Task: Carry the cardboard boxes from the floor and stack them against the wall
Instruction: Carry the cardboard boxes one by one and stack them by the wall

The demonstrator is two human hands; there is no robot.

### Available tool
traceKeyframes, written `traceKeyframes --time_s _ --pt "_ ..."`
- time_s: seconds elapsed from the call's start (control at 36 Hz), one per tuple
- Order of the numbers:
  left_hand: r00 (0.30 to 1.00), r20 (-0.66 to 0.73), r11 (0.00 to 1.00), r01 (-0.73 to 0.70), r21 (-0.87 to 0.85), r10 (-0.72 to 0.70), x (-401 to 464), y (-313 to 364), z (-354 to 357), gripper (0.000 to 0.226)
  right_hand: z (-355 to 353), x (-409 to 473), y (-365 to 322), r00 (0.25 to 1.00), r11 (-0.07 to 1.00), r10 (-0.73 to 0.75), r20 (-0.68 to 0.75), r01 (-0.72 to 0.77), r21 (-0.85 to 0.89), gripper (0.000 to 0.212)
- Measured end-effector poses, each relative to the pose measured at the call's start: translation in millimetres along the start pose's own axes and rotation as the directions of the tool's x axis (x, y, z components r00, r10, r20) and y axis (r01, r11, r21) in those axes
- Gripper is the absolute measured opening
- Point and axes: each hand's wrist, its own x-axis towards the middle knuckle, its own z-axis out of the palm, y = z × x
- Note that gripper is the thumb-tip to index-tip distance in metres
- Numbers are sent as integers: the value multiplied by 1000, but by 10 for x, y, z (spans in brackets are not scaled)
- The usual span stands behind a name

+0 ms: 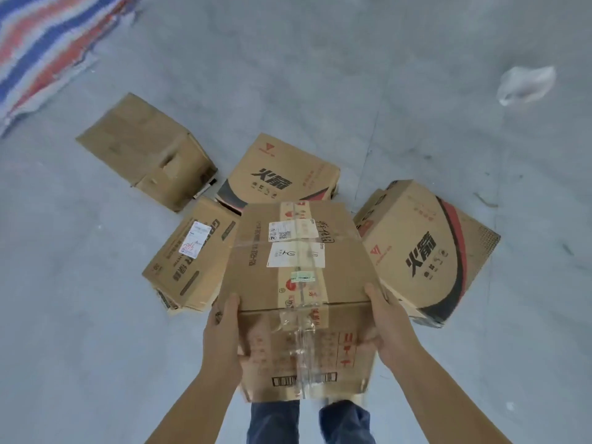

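I hold the taped cardboard box (301, 267) between both hands, clear of the floor (80, 315), above my legs. My left grip (224, 334) clamps its left side, thumb curled across the near face; my right grip (389, 325) does the same on the right. Beyond my hands, four more boxes (282, 169) lie clustered on the floor, two tipped on their sides.

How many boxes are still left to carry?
No finished stack or wall shows here. Right now the left hand and right hand hold one taped box by its sides. Four more boxes still lie on the floor, like the plain box.
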Motion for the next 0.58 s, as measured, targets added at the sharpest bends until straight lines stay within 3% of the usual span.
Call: traceKeyframes --time_s 0.11,0.25,0.33,0.42,0.5,0.58 --pt "994 -51 977 -101 -190 93 -604 24 -319 24 14 -523 -313 971 975 -176 161 195 -110 28" --pt "973 -156 894 -221 -389 172 -1270 -94 -751 25 91 -1180 -433 868 854 -361 341 454 -254 28" --pt "947 -246 828 -302 -472 205 -1627 -177 -1032 23 195 -1557 -419 817 813 -376 437 518 -268 52" --pt "927 -319 769 -347 -537 196 -1904 -328 -1370 26 340 -1916 -315 763 777 -370 531 567 -274 48" --pt "906 -392 713 -382 -588 163 -2148 -541 -1738 34 508 -2229 -140 721 727 -360 591 614 -306 61" --pt "872 -474 652 -430 -625 120 -2416 -797 -2092 34 694 -2561 127 675 723 -337 656 632 -279 32"
